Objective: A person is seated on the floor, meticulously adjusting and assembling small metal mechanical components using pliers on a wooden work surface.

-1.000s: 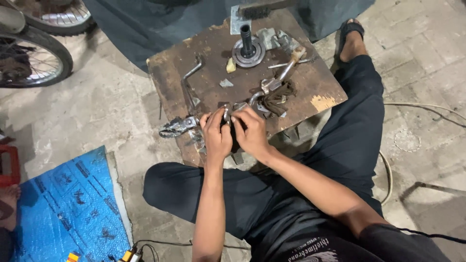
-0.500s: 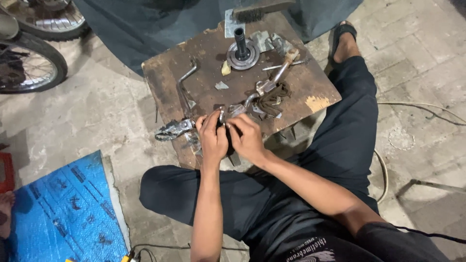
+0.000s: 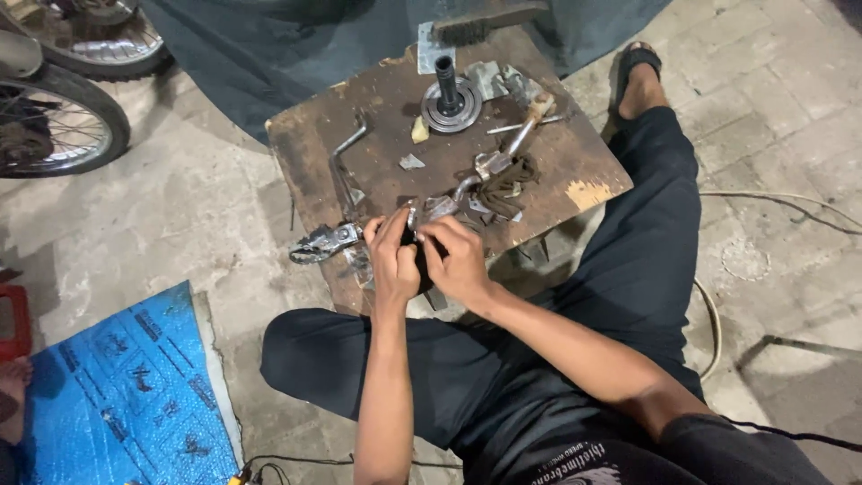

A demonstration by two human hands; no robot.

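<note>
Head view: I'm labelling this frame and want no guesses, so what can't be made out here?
- Small dark part between the left hand and right hand: the fingers cover most of it, so its kind is unclear.
- Metal pieces at the wooden board's near edge: too small and jumbled to tell apart.
- Wheel at upper left: cut off by the frame edge.
- Red object: cropped at the left edge.

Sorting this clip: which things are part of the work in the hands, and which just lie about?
In use:
left hand
right hand
small dark part held between both hands
metal clamp piece beside the left hand
wooden board

Lying about:
round hub with shaft
hammer
bent rod
blue sheet
bike wheel
</note>
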